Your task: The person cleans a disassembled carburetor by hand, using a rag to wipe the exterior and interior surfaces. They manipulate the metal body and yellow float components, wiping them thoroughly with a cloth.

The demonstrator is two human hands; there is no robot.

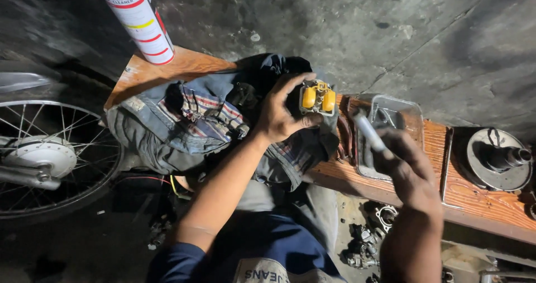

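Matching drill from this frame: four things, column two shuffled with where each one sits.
Things:
1. spray can
2. yellow-float part
3. spoked wheel
4. clear tray

Places:
A. on the floor at far left
B. standing at the bench's left end
C. on the bench, behind the right hand
D. held in the left hand over the denim cloth

Pairs: 1-B, 2-D, 3-A, 4-C

A dark blue short sleeve (178, 263) covers the left upper arm.
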